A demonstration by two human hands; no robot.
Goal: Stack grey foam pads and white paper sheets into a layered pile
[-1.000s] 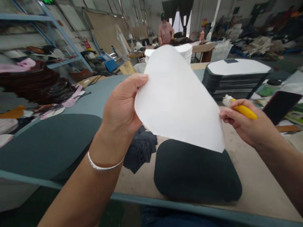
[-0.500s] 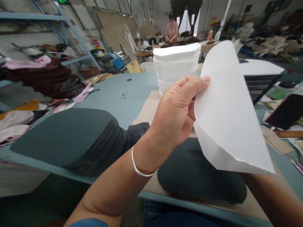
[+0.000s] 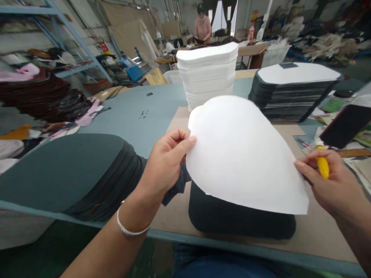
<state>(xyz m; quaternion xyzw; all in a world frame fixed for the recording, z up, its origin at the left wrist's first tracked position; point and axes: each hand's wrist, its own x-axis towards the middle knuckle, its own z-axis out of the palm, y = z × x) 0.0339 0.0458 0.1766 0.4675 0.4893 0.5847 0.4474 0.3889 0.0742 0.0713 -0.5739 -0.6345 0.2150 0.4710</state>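
Note:
My left hand (image 3: 166, 162) pinches the left edge of a white rounded sheet (image 3: 240, 154). My right hand (image 3: 330, 185) grips the sheet's right edge with its fingertips and also holds a yellow-handled tool (image 3: 321, 164) in the same fist. The sheet bows upward and hovers just above a black rounded pad (image 3: 240, 222) lying on a brown board (image 3: 315, 235) near the table's front edge. Most of the pad is hidden under the sheet.
A tall stack of white sheets (image 3: 207, 75) and a stack of black pads (image 3: 292, 96) stand behind. A pile of dark grey pads (image 3: 66, 173) lies at the left. A dark tablet (image 3: 343, 125) leans at the right. Another person (image 3: 202, 27) works far back.
The sheet has swung from upright at the right down to nearly flat over the black pad. My right hand with the yellow tool has come back into view at its right edge.

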